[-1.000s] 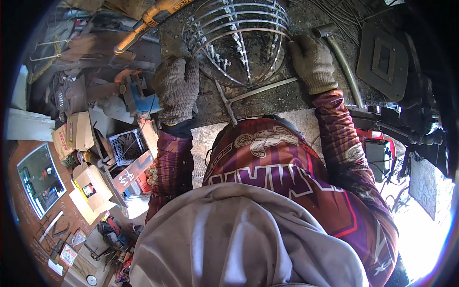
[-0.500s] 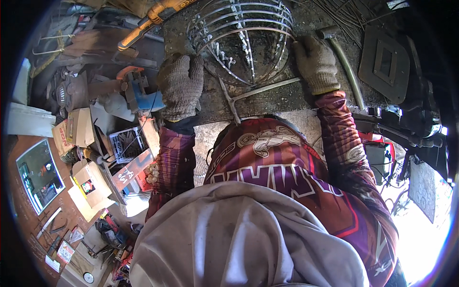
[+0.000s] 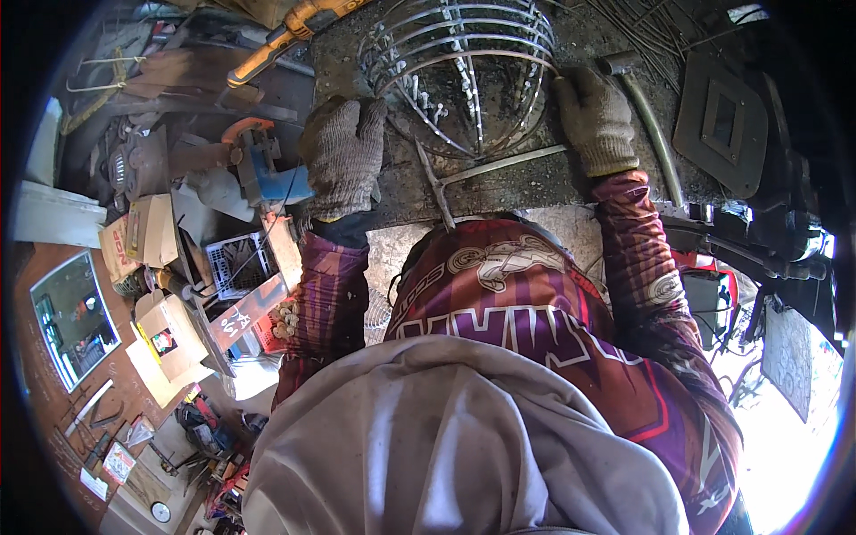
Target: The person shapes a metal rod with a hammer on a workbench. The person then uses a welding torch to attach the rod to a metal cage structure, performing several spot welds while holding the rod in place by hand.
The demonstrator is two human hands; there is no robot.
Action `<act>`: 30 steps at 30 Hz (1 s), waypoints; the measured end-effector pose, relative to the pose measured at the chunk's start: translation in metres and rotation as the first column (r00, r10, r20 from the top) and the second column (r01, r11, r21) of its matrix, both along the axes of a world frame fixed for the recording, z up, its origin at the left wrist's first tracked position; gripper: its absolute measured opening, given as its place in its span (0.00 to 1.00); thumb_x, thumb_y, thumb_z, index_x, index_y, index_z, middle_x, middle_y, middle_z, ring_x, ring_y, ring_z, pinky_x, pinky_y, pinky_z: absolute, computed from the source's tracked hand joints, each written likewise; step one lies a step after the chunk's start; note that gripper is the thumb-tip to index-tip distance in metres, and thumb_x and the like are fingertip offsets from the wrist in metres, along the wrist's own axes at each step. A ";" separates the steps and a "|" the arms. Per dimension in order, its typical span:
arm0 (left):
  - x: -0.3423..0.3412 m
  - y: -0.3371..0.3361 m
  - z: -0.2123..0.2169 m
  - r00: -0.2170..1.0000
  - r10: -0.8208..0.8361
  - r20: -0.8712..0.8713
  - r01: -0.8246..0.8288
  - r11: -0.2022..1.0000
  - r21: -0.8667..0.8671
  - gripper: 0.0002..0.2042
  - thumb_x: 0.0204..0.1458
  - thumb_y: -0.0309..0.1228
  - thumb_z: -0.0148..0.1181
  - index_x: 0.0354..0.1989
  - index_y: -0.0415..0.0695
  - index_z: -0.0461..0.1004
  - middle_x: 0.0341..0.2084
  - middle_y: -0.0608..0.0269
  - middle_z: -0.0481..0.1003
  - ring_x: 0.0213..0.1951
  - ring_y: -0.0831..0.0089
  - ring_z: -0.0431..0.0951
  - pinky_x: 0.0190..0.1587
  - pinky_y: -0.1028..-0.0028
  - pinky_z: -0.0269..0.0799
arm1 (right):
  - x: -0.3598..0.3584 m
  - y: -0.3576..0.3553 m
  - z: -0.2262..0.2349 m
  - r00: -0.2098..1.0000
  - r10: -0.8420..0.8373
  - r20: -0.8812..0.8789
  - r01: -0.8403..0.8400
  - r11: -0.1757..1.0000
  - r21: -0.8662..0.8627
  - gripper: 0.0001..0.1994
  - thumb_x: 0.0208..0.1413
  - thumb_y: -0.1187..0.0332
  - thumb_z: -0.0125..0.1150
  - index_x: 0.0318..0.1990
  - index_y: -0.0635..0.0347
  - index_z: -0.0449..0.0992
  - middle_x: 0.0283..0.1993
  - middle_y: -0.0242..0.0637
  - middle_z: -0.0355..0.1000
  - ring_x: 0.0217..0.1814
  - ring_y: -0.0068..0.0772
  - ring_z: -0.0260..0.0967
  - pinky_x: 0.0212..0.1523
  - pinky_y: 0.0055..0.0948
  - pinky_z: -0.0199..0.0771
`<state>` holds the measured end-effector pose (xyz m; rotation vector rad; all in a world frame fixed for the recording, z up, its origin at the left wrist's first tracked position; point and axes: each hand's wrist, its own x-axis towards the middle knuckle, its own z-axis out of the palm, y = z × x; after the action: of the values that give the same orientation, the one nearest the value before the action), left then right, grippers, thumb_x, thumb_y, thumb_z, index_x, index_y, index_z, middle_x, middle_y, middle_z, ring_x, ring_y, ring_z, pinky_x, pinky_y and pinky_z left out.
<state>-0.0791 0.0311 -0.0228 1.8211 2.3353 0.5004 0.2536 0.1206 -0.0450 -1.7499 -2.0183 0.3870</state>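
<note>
A domed cage of bent metal rods [image 3: 463, 53], with pale rough lumps along its upright ribs, sits on the dark workbench between my hands. My right hand [image 3: 596, 123], in a grey knitted glove, is closed at the cage's right side, its thumb against the end of a curved rod. At the left side my left hand [image 3: 343, 159], gloved alike, is curled with its back up, close to the cage's rim. Its fingertips are hidden. A T-shaped metal tool like a chipping hammer [image 3: 504, 165] lies in front of the cage, its head end sticking past the bench edge.
An orange power tool [image 3: 285, 37] lies at the far left of the bench [image 3: 392, 201]. Right of my right hand are a curved metal tube [image 3: 653, 134] and a flat plate with a square cutout [image 3: 685, 134]. A blue machine [image 3: 276, 183] and open cardboard boxes [image 3: 169, 334] stand left.
The whole view has shifted slightly, so everything on the bench appears a little further right. Both hands stay in place beside the cage.
</note>
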 end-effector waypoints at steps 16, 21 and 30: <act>0.002 -0.003 -0.001 0.986 -0.150 -0.068 0.156 0.983 0.092 0.11 0.59 0.36 0.65 0.46 0.47 0.83 0.42 0.50 0.82 0.48 0.47 0.81 0.52 0.55 0.75 | -0.002 0.003 0.004 0.994 0.000 -0.107 0.021 0.981 0.194 0.12 0.64 0.57 0.64 0.48 0.50 0.84 0.43 0.44 0.83 0.48 0.56 0.81 0.48 0.49 0.80; 0.005 -0.005 0.001 0.981 -0.172 -0.092 0.183 0.976 0.123 0.11 0.58 0.35 0.65 0.47 0.47 0.84 0.43 0.50 0.82 0.48 0.48 0.81 0.54 0.55 0.75 | -0.002 0.005 0.007 0.993 -0.015 -0.119 0.039 0.979 0.202 0.11 0.65 0.57 0.64 0.48 0.49 0.84 0.41 0.45 0.83 0.45 0.56 0.82 0.45 0.49 0.81; 0.007 -0.006 0.007 0.972 -0.192 -0.132 0.210 0.968 0.139 0.11 0.56 0.34 0.66 0.47 0.48 0.84 0.44 0.49 0.82 0.49 0.47 0.81 0.54 0.55 0.76 | -0.004 0.008 0.006 0.989 -0.025 -0.148 0.052 0.982 0.182 0.11 0.66 0.56 0.63 0.48 0.48 0.84 0.40 0.47 0.83 0.44 0.57 0.82 0.43 0.50 0.81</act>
<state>-0.0717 0.0250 -0.0159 2.1853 2.2019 0.5713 0.2496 0.1290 -0.0390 -1.5974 -1.8520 0.2950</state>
